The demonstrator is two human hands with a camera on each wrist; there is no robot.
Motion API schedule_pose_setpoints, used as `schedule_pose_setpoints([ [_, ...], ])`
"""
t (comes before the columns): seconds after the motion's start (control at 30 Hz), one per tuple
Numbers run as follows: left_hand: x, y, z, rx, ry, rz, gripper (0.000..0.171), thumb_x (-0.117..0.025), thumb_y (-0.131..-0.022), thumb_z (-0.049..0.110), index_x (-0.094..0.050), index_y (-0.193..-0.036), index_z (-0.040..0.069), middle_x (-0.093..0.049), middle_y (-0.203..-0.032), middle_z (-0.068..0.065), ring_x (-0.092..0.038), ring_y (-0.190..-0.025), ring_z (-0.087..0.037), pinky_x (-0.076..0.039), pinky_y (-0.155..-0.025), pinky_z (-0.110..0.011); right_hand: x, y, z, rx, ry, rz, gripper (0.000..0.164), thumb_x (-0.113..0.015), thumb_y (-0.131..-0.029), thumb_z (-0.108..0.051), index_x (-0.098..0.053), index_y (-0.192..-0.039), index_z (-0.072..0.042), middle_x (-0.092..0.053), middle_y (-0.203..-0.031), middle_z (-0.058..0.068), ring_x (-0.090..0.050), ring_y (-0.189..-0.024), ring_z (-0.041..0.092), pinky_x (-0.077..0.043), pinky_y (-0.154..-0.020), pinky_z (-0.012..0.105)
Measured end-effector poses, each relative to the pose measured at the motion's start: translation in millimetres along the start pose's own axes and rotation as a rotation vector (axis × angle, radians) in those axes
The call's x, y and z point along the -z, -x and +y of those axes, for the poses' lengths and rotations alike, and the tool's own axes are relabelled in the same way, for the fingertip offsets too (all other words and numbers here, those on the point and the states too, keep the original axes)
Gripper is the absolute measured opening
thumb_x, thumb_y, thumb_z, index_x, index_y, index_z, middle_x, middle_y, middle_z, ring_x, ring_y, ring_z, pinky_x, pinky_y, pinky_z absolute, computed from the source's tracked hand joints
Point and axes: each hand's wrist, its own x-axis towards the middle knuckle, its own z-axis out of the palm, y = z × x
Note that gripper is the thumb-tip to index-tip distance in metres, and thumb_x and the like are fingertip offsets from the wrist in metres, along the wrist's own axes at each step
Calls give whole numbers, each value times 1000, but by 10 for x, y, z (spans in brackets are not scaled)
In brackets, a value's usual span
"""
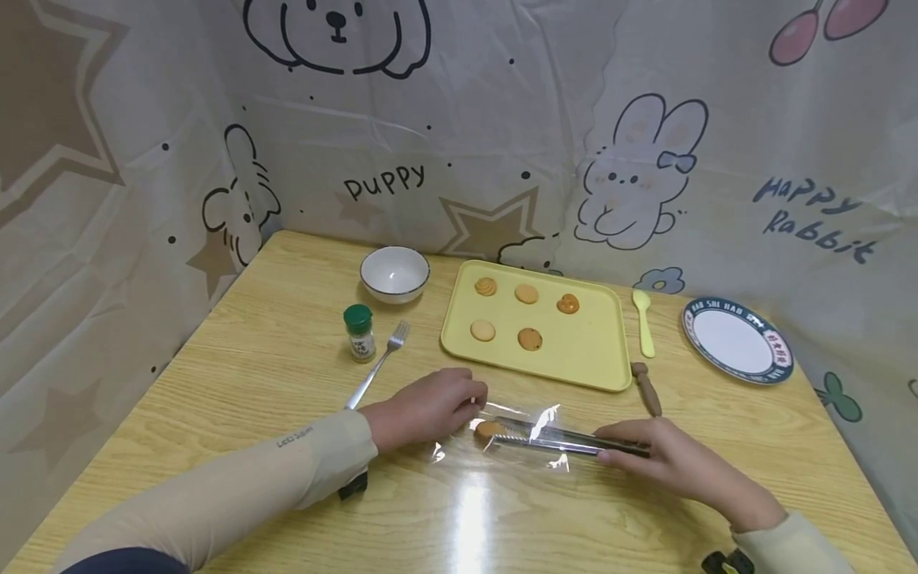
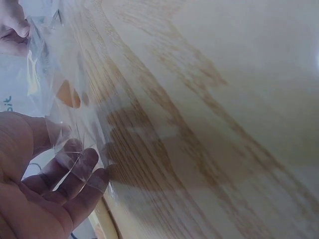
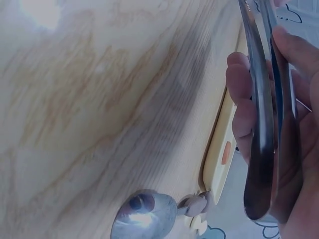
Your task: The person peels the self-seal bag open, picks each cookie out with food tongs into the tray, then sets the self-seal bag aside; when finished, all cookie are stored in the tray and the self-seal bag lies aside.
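My left hand (image 1: 430, 408) pinches the edge of a clear plastic bag (image 2: 94, 124) between thumb and fingers, low over the table. Inside the bag lies a round brown cookie (image 1: 488, 430), also visible through the film in the left wrist view. My right hand (image 1: 670, 456) grips metal tongs (image 3: 263, 124), thumb on one arm and fingers on the other. The toothed tips of the tongs reach into the bag, right at the cookie. Beyond the hands, several cookies, among them a pale one (image 1: 483, 330), lie on a yellow tray (image 1: 588, 351).
A white bowl (image 1: 394, 275), a green-capped shaker (image 1: 360, 335) and a fork (image 1: 380, 363) stand or lie at left. Right of the tray are a yellow spoon (image 1: 644, 323), a wooden-handled metal spoon (image 3: 144, 216) near my right hand, and a plate (image 1: 735, 339).
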Motion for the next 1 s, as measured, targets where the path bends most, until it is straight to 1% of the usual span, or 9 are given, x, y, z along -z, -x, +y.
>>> schedule_pose_setpoints([
  [0.13, -1, -5, -17, 6, 6, -3, 12, -56, -97, 18, -62, -87, 18, -50, -78, 6, -46, -70, -7, -39, -60, -19, 33, 57, -9, -11, 27, 25, 32, -62, -93, -34, -69, -116, -13, -73, -114, 3, -66, -104, 4, -57, -81, 27],
  [0.27, -3, -13, -52, 20, -1, -5, 12, -55, -98, 21, -63, -89, 19, -51, -79, 7, -47, -70, -7, -40, -60, -20, 101, 164, -22, -19, 32, 57, 29, -64, -92, -31, -69, -116, -15, -73, -113, 4, -64, -103, 0, -57, -76, 24],
  [0.37, 5, -18, -75, 35, -6, -6, 13, -55, -98, 22, -64, -90, 19, -52, -79, 7, -48, -70, -7, -41, -60, -20, 169, 271, -17, -18, 31, 99, 27, -66, -91, -26, -69, -115, -13, -73, -110, 6, -64, -95, -3, -56, -69, 22],
  [0.47, 24, -21, -85, 49, -8, -6, 12, -55, -98, 22, -64, -89, 19, -52, -79, 7, -48, -69, -7, -41, -59, -20, 235, 388, 3, -34, 74, 159, 24, -68, -90, -22, -70, -112, -14, -75, -105, 2, -63, -93, -6, -56, -67, 20],
  [0.57, 39, -30, -87, 52, -10, -5, 12, -55, -98, 21, -63, -89, 19, -52, -78, 7, -48, -69, -7, -41, -59, -20, 303, 516, 33, -79, 133, 223, 23, -70, -88, -21, -71, -111, -18, -75, -103, -1, -63, -94, -9, -55, -69, 19],
  [0.63, 45, -36, -83, 53, -8, -4, 11, -56, -98, 20, -64, -90, 18, -52, -79, 6, -48, -70, -7, -41, -60, -20, 357, 599, 57, -113, 158, 252, 24, -71, -87, -20, -71, -111, -17, -75, -104, 2, -62, -97, -10, -55, -68, 19],
  [0.73, 46, -47, -80, 54, -6, -3, 10, -56, -97, 20, -64, -91, 18, -52, -79, 6, -48, -71, -7, -41, -61, -21, 447, 686, 109, -161, 178, 281, 25, -71, -88, -21, -71, -111, -14, -75, -104, 6, -61, -93, -11, -54, -63, 19],
  [0.87, 32, -58, -82, 52, -5, 4, 10, -57, -97, 19, -64, -90, 17, -53, -79, 6, -49, -70, -7, -41, -61, -21, 552, 702, 200, -172, 217, 326, 26, -71, -88, -20, -71, -112, -9, -74, -103, 10, -59, -87, -12, -52, -60, 17],
  [1.0, 5, -68, -84, 40, -8, 6, 10, -56, -97, 19, -64, -90, 18, -52, -79, 6, -48, -70, -7, -41, -60, -20, 608, 609, 274, -206, 262, 357, 30, -69, -89, -23, -69, -114, -5, -73, -104, 15, -55, -81, -14, -51, -58, 18],
])
